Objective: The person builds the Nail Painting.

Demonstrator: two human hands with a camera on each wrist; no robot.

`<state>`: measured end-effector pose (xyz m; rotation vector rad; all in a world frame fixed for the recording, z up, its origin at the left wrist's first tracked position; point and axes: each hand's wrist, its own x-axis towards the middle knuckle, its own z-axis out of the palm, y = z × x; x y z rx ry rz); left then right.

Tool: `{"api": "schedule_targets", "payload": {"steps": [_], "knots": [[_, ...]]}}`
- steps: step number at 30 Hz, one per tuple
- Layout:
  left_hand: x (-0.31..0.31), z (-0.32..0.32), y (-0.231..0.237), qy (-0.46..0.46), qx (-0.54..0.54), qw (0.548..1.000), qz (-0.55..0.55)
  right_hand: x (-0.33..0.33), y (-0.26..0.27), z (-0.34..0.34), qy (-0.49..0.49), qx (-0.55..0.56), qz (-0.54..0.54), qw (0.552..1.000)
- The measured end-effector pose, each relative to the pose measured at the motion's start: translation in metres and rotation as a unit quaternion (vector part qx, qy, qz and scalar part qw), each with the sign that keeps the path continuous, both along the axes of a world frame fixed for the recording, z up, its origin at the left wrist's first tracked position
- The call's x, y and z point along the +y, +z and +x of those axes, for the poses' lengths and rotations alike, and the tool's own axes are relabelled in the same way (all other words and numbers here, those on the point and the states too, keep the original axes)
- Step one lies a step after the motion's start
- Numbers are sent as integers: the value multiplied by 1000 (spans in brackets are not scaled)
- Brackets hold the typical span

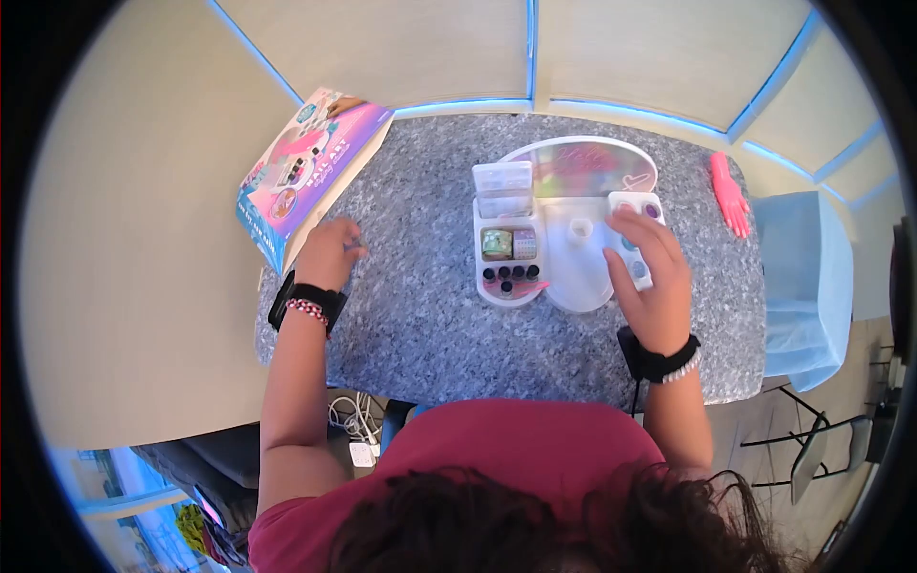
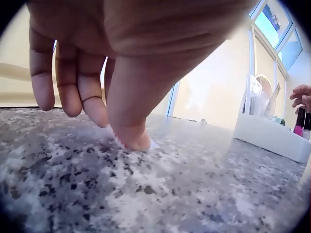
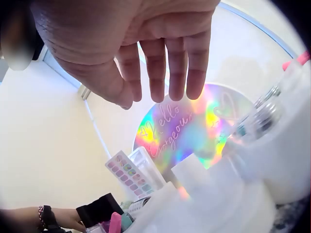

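My left hand [image 1: 330,253] is low over the left part of the grey speckled table [image 1: 411,334]. In the left wrist view the thumb of this hand [image 2: 97,73] points down beside a small whitish piece [image 2: 154,144]; whether it is pinched is hidden. Over the right side of the white nail-art station [image 1: 573,277] hangs my right hand [image 1: 654,286], fingers apart and slightly bent. The right wrist view shows that hand [image 3: 150,48] with nothing in its fingers, before the shiny oval panel [image 3: 170,126]. Small dark-capped bottles [image 1: 506,275] and tape rolls [image 1: 497,244] fill the station's left side.
A colourful nail-art box [image 1: 306,167] leans at the table's left edge. On the far right lies a pink model hand [image 1: 730,196]. Beyond that edge are a light-blue covered thing [image 1: 807,277] and a folding chair [image 1: 812,458]. White cables [image 1: 355,420] hang below the table's front.
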<state>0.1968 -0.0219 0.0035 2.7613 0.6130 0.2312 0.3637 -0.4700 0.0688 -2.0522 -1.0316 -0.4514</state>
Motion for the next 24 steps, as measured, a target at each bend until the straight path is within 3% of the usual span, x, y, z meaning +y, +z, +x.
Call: {"api": "schedule_targets", "payload": {"steps": [3,8,10,14,16,18,20,24], "knots": [[-14,1,4,52,36,998,-27,-27,-4,-10,-23,87,55,994],[-63,7,39,11,6,999,31,-63,-8,-27,-29,171,136,975],[-91,18,57,-73,-155,985,-2,-74,-11,-28,-44,168,143,974],[-146,45,76,-86,-199,970,-112,-85,-13,-29,-74,182,147,969],[-155,61,69,-142,-184,971,-61,-87,-13,-31,-79,177,147,970],[-157,74,61,-141,-153,977,-47,-90,-14,-33,-87,171,150,970],[-154,85,51,-184,-170,965,74,-95,-17,-34,-78,161,139,974],[-154,90,46,-215,-149,956,134,-105,-21,-32,-98,171,148,969]]}}
